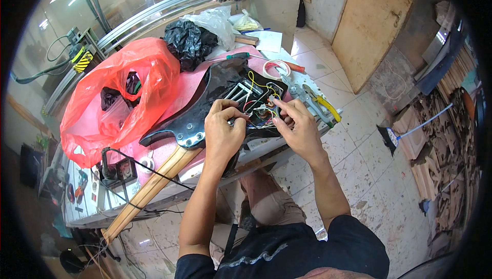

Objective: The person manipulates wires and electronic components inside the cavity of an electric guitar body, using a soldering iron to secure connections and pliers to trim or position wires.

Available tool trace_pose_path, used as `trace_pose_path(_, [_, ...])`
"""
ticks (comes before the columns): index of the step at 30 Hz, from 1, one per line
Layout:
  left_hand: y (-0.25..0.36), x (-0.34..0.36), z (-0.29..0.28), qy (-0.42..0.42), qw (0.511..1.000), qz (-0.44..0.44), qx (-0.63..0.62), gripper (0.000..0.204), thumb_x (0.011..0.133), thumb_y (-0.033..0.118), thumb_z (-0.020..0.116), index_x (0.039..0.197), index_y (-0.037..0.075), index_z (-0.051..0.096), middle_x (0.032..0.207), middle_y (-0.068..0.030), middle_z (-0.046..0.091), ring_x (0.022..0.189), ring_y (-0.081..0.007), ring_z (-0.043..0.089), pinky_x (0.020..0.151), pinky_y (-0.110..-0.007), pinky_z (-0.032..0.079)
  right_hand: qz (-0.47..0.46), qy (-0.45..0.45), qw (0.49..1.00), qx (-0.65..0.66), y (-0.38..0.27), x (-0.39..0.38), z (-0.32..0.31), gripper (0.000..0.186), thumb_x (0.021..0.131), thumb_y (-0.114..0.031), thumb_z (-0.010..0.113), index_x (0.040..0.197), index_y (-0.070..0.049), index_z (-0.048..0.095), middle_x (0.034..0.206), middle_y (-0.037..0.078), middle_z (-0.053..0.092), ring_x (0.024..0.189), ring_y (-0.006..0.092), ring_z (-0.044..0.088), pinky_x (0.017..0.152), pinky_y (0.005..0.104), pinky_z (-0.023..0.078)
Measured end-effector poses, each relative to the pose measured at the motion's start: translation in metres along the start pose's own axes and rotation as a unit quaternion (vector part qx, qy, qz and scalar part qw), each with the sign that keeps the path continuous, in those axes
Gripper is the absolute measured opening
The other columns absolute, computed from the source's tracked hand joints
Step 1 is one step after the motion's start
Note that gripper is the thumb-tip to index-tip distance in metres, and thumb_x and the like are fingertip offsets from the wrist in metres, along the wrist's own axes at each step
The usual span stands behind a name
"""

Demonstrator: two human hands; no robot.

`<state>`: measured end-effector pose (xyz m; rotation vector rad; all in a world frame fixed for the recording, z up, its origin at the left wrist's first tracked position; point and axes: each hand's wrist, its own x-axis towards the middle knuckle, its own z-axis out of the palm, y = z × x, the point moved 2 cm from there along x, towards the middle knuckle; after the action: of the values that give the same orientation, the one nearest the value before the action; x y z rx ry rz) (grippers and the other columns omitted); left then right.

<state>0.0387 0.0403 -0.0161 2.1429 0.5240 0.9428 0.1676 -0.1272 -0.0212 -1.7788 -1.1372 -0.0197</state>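
Note:
A black electric guitar (pixel 199 105) lies face down on the table, its back cavity uncovered. Thin yellow, red, white and green wires (pixel 262 108) loop out of that cavity. From the left, my left hand (pixel 224 126) pinches a thin wire at the cavity's near side; its fingertips are partly hidden. My right hand (pixel 299 126) is closed at the right edge, thumb and forefinger together on a wire. The bare wooden neck (pixel 151 182) runs toward the lower left, joined to the body by several bolts.
Right of the guitar lie yellow-handled pliers (pixel 328 108) and a tape roll (pixel 275 68). A screwdriver (pixel 238 55) is behind. Red (pixel 82 117) and black (pixel 189 40) plastic bags fill the table's left and back. A soldering iron stand (pixel 120 170) with trailing cable stands near the neck.

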Motion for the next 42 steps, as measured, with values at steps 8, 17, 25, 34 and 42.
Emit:
trace_pose_path(8, [0.0017,0.0002,-0.0006,0.001,1.000,-0.015,-0.023,0.018,0.076,0.002,0.065,0.084,-0.001,0.080,0.107,-0.0193,0.071,0.102,-0.0334,0.069,0.092,-0.040,0.054,0.009,0.009,1.000,0.014,0.0077,-0.0025,0.0036,0.040,0.091,-0.002,0.075,0.131,-0.004,0.072,0.101,0.005,0.059,0.085,0.0131,0.059,0.072,0.0267,0.052])
trace_pose_path(17, [0.0027,0.0009,-0.0005,-0.003,1.000,-0.008,-0.015,0.023,0.076,0.001,0.062,0.086,0.000,0.082,0.110,-0.0169,0.072,0.102,-0.0299,0.069,0.091,-0.036,0.053,0.017,0.015,0.999,0.037,0.0081,-0.0019,0.0056,0.036,0.091,-0.002,0.075,0.127,-0.004,0.074,0.102,0.005,0.058,0.085,0.0124,0.058,0.075,0.0269,0.051])
trace_pose_path(25, [-0.0008,0.0013,-0.0007,-0.004,1.000,-0.009,-0.016,0.023,0.075,0.001,0.061,0.086,0.000,0.081,0.109,-0.0172,0.072,0.102,-0.0307,0.070,0.091,-0.036,0.053,-0.006,0.030,0.999,0.033,0.0101,0.0005,0.0067,0.024,0.089,-0.004,0.077,0.114,-0.003,0.073,0.099,0.008,0.059,0.081,0.0175,0.061,0.070,0.0307,0.052])
trace_pose_path(34, [0.0027,0.0008,-0.0016,-0.005,1.000,-0.021,-0.015,0.023,0.076,0.002,0.062,0.086,0.001,0.082,0.111,-0.0166,0.072,0.101,-0.0305,0.070,0.090,-0.037,0.054,-0.004,0.042,0.998,0.038,0.0096,-0.0035,0.0085,0.014,0.090,-0.005,0.077,0.103,-0.002,0.073,0.099,0.008,0.060,0.080,0.0178,0.062,0.070,0.0308,0.052])
trace_pose_path(42, [0.0010,0.0001,-0.0001,-0.004,1.000,-0.013,-0.020,0.021,0.077,0.003,0.062,0.085,0.002,0.082,0.110,-0.0167,0.072,0.102,-0.0311,0.070,0.092,-0.037,0.054,0.003,0.044,0.999,0.031,0.0077,-0.0050,0.0073,0.011,0.091,-0.006,0.076,0.100,0.000,0.073,0.099,0.008,0.059,0.081,0.0174,0.063,0.071,0.0307,0.053])
